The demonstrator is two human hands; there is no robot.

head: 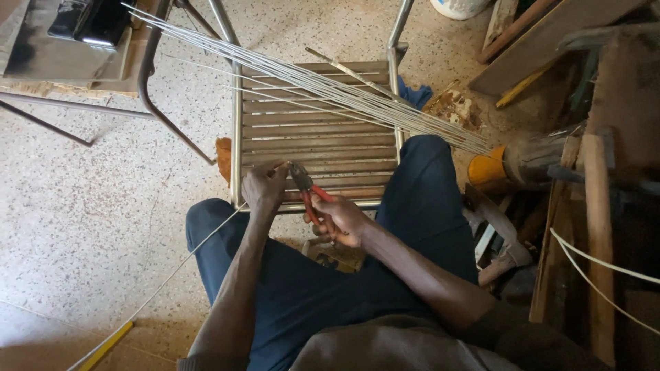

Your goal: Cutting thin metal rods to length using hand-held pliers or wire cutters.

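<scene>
A workshop, seen from above: speckled terrazzo floor point(89, 206), a metal-framed slatted chair point(316, 137) at centre strewn with thin rods point(323, 86), timber planks point(598, 227) stacked at right, and what may be a yellow-bodied power tool point(512, 163).

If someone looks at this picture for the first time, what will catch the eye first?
Probably the red-handled pliers in the right hand, at the picture's centre, their nose beside the left hand, which pinches a thin wire. Next, the bundle of long pale rods lying slantwise across the slatted metal chair seat above the hands.
</scene>
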